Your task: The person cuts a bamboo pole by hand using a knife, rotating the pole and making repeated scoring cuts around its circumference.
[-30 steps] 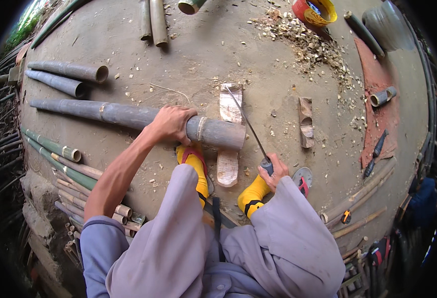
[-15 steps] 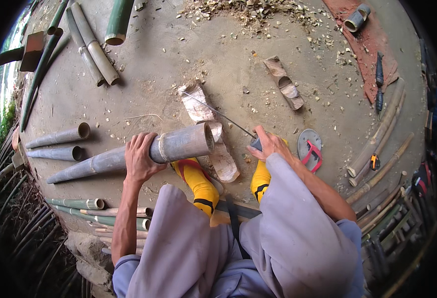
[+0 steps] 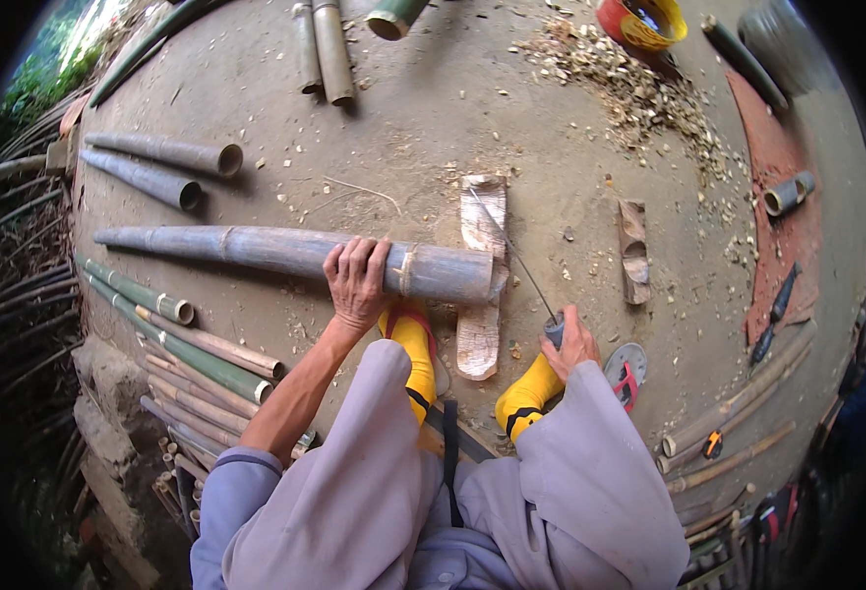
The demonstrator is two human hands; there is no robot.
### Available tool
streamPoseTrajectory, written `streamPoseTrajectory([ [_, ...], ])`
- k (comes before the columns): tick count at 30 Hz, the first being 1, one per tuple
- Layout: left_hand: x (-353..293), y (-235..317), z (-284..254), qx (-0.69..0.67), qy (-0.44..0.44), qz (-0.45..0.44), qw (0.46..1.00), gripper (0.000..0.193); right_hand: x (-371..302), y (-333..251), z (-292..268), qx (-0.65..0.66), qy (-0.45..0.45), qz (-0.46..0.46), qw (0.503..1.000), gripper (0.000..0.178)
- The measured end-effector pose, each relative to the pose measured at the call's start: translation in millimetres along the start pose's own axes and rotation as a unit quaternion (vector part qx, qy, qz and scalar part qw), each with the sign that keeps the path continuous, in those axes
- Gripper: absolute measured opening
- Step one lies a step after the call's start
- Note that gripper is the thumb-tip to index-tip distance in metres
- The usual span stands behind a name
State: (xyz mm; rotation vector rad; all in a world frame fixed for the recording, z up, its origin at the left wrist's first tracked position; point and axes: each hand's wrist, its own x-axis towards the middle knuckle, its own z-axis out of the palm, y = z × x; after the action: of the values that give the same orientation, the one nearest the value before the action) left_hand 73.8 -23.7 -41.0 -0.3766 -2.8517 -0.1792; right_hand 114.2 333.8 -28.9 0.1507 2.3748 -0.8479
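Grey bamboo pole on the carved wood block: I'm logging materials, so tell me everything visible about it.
The bamboo pole is long, round and grey, with a pale ring near its straight-cut right end and a fainter one farther left. It lies crosswise, looking narrower toward the left, with its right end over the wood block. The left grip clasps it just left of the pale ring.

Yellow socks, mauve-grey trousers, blue-grey sleeve
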Motion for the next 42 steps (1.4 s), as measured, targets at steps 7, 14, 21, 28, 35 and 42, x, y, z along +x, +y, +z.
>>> streamPoseTrajectory([
  [7,-17.2,-1.8,-15.4,-0.074,-0.036,-0.073,0.994,0.073,1.9,0.8,-13.3,-0.030,-0.010,0.016,0.999,0.048],
  [14,-24.4,4.4,3.8,-0.085,0.057,-0.094,0.990,0.066,4.0,4.8,-14.5,-0.040,-0.005,-0.006,0.999,0.046],
  [21,-30.4,1.1,7.9,-0.088,0.083,-0.098,0.988,0.060,4.4,5.7,-9.5,-0.063,-0.001,0.021,0.998,0.050],
  [28,3.0,-3.7,-24.1,-0.114,-0.023,-0.063,0.991,0.064,2.1,4.7,-10.6,-0.077,0.038,0.017,0.996,0.048],
  [35,47.3,-34.6,-32.6,-0.173,-0.257,0.005,0.951,0.081,0.5,-30.3,-48.0,-0.040,0.030,-0.102,0.994,0.051],
  [42,66.7,-32.0,-20.8,-0.136,-0.370,0.051,0.918,0.064,19.2,-18.4,-45.9,-0.088,0.039,-0.149,0.984,0.042],
])
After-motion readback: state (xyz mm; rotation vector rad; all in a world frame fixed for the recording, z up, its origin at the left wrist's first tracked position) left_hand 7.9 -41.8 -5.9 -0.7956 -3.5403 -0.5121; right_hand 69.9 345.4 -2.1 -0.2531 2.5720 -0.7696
